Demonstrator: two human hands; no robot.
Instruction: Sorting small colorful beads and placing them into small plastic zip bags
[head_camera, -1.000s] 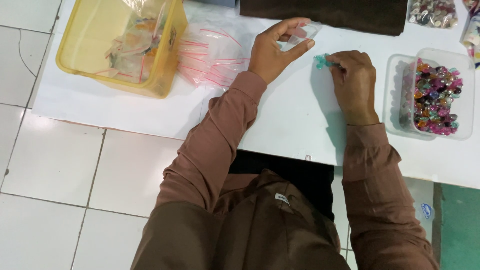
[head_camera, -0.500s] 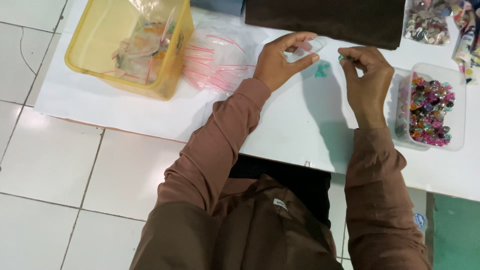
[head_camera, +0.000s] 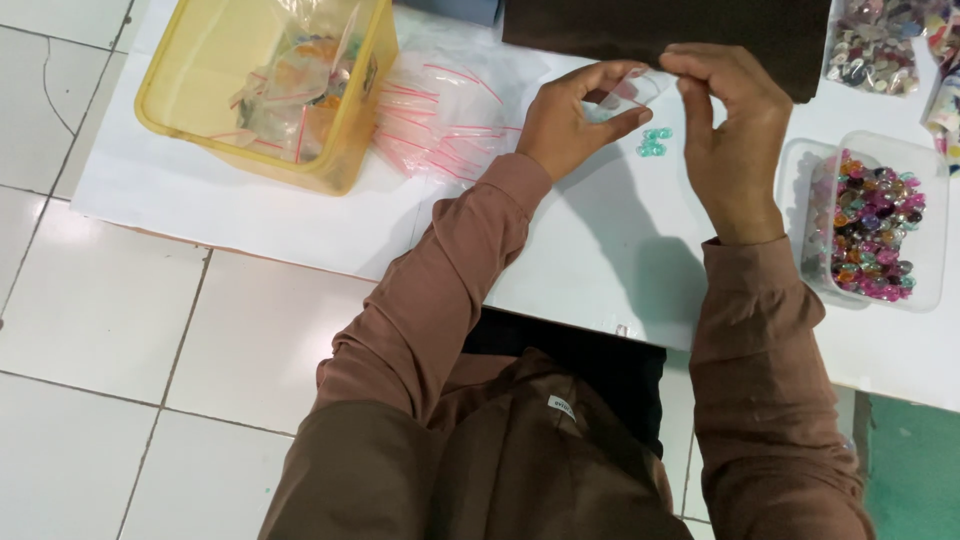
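Note:
My left hand (head_camera: 572, 118) holds a small clear plastic bag (head_camera: 625, 92) above the white table (head_camera: 600, 260). My right hand (head_camera: 735, 130) pinches the same bag's upper right edge with thumb and fingers. A few small teal beads (head_camera: 653, 142) lie on the table just below the bag, between both hands. Whether anything is inside the bag cannot be made out.
A yellow tub (head_camera: 265, 90) with filled little bags stands at the left. Beside it lies a pile of clear red-striped zip bags (head_camera: 450, 115). A clear tray of mixed coloured beads (head_camera: 875, 225) sits at the right, a dark board (head_camera: 670, 30) behind, more beads (head_camera: 865, 45) at top right.
My right hand has risen from the table, leaving the teal beads there, and come over to the bag in my left hand. The view shifted slightly.

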